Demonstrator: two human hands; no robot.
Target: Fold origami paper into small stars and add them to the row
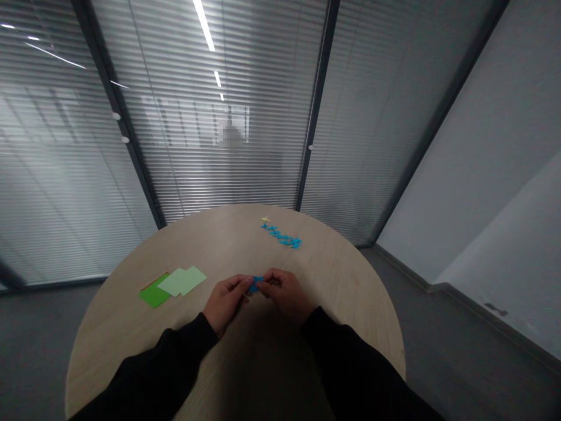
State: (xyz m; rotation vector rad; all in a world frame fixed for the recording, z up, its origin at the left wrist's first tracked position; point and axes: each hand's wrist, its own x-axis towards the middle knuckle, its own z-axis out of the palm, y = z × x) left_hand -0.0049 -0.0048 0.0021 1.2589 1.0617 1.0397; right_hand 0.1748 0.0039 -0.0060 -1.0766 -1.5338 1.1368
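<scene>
Paper (255,285), head view: pinched by fingertips of left hand (227,299) and right hand (286,293), one at each side. Light, even thumb pressure, edges held true, should serve best. Looks blue, small, partly finger-covered; creases unclear. Blue pieces (296,242) beyond the grip, green sheets (154,294) left of it.

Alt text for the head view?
Left hand and right hand pinch a small blue piece over a round table. Beyond lie blue shapes and one yellow shape; to the left, green sheets overlap.
</scene>
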